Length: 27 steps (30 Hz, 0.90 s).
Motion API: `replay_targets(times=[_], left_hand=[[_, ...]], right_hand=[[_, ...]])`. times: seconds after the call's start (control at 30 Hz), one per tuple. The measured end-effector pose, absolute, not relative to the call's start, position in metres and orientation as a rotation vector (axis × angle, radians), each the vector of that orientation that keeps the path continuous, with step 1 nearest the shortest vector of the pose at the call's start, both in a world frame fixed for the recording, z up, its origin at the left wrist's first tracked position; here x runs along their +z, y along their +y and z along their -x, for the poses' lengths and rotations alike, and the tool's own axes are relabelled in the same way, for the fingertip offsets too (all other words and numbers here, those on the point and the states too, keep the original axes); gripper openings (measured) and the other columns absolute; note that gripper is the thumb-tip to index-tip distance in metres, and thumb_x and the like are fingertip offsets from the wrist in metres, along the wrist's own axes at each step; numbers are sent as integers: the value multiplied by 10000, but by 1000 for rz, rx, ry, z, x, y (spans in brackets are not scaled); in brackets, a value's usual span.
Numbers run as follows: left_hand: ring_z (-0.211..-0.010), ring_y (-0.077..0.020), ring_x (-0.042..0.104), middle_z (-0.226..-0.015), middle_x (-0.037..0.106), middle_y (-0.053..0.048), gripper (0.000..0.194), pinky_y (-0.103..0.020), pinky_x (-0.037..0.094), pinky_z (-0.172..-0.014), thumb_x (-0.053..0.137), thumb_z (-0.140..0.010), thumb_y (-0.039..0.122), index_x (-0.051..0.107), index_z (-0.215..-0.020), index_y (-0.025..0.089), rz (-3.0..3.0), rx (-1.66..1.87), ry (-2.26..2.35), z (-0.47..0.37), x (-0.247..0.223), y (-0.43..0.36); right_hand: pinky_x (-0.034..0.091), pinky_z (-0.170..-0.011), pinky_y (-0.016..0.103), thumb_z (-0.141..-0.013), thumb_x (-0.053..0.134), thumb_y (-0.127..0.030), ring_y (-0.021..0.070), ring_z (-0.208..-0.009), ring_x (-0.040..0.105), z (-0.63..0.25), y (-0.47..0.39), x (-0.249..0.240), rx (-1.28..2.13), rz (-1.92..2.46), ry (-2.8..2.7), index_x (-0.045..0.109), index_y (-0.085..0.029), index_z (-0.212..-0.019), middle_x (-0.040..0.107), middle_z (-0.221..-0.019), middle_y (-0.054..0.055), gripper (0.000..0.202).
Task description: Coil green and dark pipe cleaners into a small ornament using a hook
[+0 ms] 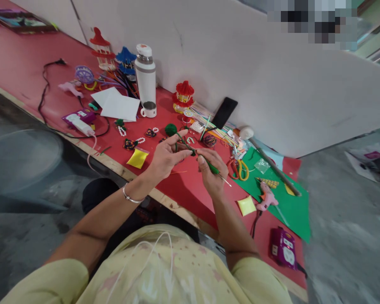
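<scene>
Grip: right hand closed around a green-handled tool, its thin metal shaft sticking out toward lower right; the working tip is too small to make out. Left hand pinches green yarn at the fingertips, a strand running over the raised index finger. Hands almost meet at frame centre, above a red table; bracelet on left wrist. Yarn ball on the table just beyond the left hand; multicoloured ball beyond the right. Left of the left hand: yellow packet, beaded trinket near it. Upper centre: red-roofed model, white beads, dark phone close to the wall. Right of the right hand: scissors, handle loops by the edge of a green sheet. Glue gun, pink, at right of frame; pale packet just beside it; purple box lower right. Upper left of frame: white bottle, upright, cup at its foot, white paper beside, blue model behind.
</scene>
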<state>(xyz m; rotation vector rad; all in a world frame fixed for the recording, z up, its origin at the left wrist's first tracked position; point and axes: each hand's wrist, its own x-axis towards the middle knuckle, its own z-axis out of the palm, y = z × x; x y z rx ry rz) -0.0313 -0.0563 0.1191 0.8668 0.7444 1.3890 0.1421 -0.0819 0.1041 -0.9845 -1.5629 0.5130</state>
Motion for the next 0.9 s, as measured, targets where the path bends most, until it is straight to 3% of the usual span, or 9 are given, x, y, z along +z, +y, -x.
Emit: replay_targets(times=[0.13, 0.23, 0.3, 0.37, 0.6, 0.77, 0.9], left_hand=[[-477, -51, 479, -675, 719, 26, 865, -188, 290, -436, 1012, -600, 252, 724, -1413, 181, -875, 1343, 778, 29, 121, -58], [-485, -54, 488, -670, 717, 28, 890, -188, 300, -450, 1009, -602, 248, 708, -1438, 188, -876, 1349, 781, 27, 122, -59], [-503, -63, 516, -670, 716, 33, 937, -186, 321, -465, 1006, -601, 237, 677, -1477, 190, -869, 1353, 778, 26, 123, -59], [-526, -77, 552, -655, 705, 44, 1015, -187, 353, -485, 1005, -594, 222, 623, -1534, 187, -863, 1340, 764, 27, 124, -60], [-578, -103, 643, -683, 724, 51, 1239, -199, 474, -582, 971, -627, 189, 361, -1705, 172, -939, 1264, 765, 32, 122, -58], [-672, -149, 732, -759, 769, 26, 1375, -238, 550, -672, 956, -634, 193, 168, -1761, 209, -988, 1235, 749, 34, 117, -56], [-695, -167, 744, -773, 781, 2, 1392, -238, 552, -664, 964, -631, 220, 151, -1761, 192, -1025, 1233, 798, 35, 114, -55]], right_hand=[[677, -987, 453, -982, 731, -374, 249, -1062, 797, -141, -87, 106, 352, 996, -1578, 840, -311, -1135, 837, -1148, 88, 198], [688, -758, 377, -979, 721, -442, 223, -928, 788, -141, -85, 104, 504, 1026, -1483, 841, -302, -1126, 827, -1139, 89, 236], [616, -575, 303, -973, 718, -486, 181, -801, 748, -140, -80, 101, 710, 994, -1382, 838, -293, -1117, 821, -1111, 80, 269], [543, -492, 259, -949, 744, -501, 148, -727, 702, -140, -74, 96, 883, 925, -1279, 835, -288, -1112, 825, -1085, 68, 283], [505, -479, 239, -934, 776, -489, 92, -576, 613, -144, -66, 87, 1059, 810, -1234, 853, -296, -1093, 822, -936, 24, 263], [520, -489, 253, -920, 787, -527, 116, -654, 652, -146, -64, 85, 1041, 768, -1317, 855, -313, -1108, 829, -1090, 53, 293], [520, -489, 266, -948, 752, -535, 106, -611, 628, -151, -61, 86, 1008, 791, -1382, 857, -312, -1085, 815, -1103, 58, 282]])
